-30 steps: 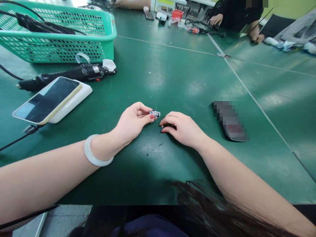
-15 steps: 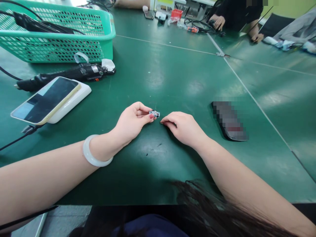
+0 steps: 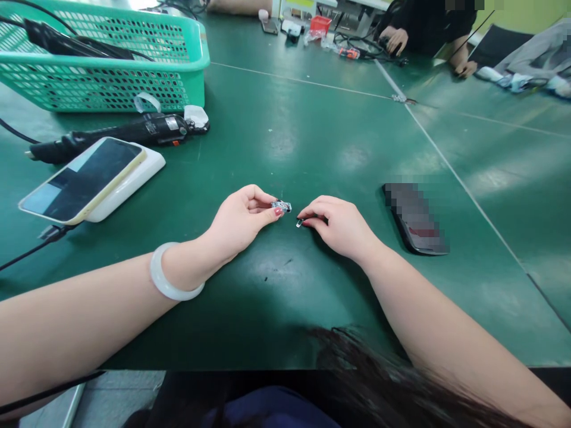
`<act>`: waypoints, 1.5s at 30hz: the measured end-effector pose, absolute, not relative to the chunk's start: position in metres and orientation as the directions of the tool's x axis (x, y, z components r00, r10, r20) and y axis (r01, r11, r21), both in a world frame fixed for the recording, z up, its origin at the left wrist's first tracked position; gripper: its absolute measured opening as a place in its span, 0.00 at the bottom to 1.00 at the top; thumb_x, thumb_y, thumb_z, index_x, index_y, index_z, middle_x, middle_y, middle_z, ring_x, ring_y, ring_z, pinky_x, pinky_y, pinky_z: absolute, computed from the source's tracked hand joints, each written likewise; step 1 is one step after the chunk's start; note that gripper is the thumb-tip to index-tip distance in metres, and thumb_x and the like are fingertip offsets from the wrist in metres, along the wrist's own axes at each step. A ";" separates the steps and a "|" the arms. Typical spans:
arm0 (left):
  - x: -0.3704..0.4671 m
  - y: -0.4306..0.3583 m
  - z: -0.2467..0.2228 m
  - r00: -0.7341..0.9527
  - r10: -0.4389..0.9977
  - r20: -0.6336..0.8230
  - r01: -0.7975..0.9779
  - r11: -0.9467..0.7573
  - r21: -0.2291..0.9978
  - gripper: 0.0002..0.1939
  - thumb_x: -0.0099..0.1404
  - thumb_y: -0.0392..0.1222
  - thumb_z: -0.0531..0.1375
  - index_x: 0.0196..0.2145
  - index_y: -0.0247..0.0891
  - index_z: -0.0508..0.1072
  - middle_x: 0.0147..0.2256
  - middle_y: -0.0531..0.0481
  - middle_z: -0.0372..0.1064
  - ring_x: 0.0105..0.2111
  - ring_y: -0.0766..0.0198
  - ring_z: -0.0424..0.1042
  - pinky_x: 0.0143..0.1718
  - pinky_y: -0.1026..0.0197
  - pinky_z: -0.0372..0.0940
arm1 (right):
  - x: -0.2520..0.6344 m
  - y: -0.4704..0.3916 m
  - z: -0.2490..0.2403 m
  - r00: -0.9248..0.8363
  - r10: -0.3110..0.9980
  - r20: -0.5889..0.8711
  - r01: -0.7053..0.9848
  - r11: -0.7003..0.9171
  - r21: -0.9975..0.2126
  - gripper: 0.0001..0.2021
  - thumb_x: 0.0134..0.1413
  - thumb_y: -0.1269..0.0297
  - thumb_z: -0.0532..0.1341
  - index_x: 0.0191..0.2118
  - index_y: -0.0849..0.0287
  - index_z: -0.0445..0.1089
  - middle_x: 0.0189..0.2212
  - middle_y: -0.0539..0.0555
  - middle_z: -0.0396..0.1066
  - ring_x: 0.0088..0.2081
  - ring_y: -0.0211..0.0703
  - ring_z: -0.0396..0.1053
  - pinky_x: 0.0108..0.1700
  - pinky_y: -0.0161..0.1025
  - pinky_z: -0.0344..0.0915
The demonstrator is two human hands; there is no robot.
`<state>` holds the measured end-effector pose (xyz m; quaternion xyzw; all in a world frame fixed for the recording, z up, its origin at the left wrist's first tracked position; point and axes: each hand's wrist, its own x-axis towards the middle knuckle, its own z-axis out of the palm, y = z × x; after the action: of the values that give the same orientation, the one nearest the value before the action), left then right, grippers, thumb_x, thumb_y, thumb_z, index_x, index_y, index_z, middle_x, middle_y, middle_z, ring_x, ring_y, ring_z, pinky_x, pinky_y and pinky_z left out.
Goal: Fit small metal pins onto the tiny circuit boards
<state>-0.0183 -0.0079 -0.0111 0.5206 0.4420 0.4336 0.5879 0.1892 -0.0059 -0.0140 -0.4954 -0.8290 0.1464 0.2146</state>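
Between thumb and fingers, my left hand (image 3: 243,220) pinches a small silvery part (image 3: 282,207) with dark details, held just above the green table (image 3: 285,279). To its right, my right hand (image 3: 341,226) grips a tiny metal piece (image 3: 299,223) at the fingertips; the piece points down and left. A narrow gap separates the two parts. Both are too small to name.
A phone (image 3: 84,178) on a white block (image 3: 129,184) and a black electric screwdriver (image 3: 120,135) lie left, before a green basket (image 3: 102,83). A black case (image 3: 414,220) lies right. Another person's hands (image 3: 395,41) are at the far right.
My right hand has shifted slightly right, and the metal piece at its fingertips shows more clearly. The small part in my left hand has moved slightly right.
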 end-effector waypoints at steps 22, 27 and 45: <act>-0.015 -0.012 -0.005 0.290 0.953 -0.090 0.121 0.057 0.991 0.10 0.52 0.39 0.68 0.28 0.37 0.68 0.35 0.47 0.78 0.38 0.60 0.77 0.45 0.53 0.69 | 0.161 -0.024 0.005 -0.315 0.850 0.421 0.789 0.482 -0.382 0.08 0.58 0.72 0.57 0.28 0.57 0.70 0.30 0.53 0.72 0.36 0.44 0.67 0.40 0.41 0.63; -0.015 -0.012 -0.005 0.290 0.952 -0.095 0.112 0.065 0.992 0.11 0.51 0.38 0.68 0.27 0.37 0.68 0.35 0.48 0.78 0.37 0.61 0.76 0.45 0.54 0.69 | 0.158 -0.024 0.001 -0.327 0.850 0.414 0.797 0.483 -0.362 0.08 0.58 0.71 0.57 0.29 0.56 0.70 0.30 0.53 0.72 0.35 0.44 0.67 0.40 0.42 0.63; -0.015 -0.011 -0.004 0.291 0.951 -0.108 0.067 0.093 0.993 0.10 0.53 0.37 0.67 0.29 0.36 0.68 0.37 0.46 0.78 0.39 0.60 0.77 0.47 0.53 0.68 | 0.166 -0.027 0.000 -0.312 0.864 0.395 0.785 0.469 -0.406 0.08 0.56 0.67 0.62 0.42 0.57 0.74 0.38 0.53 0.76 0.39 0.45 0.70 0.40 0.43 0.66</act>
<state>-0.0151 -0.0112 -0.0044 0.5556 0.4579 0.3808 0.5802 0.1657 -0.0267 -0.0002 -0.5107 -0.8070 0.0688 0.2884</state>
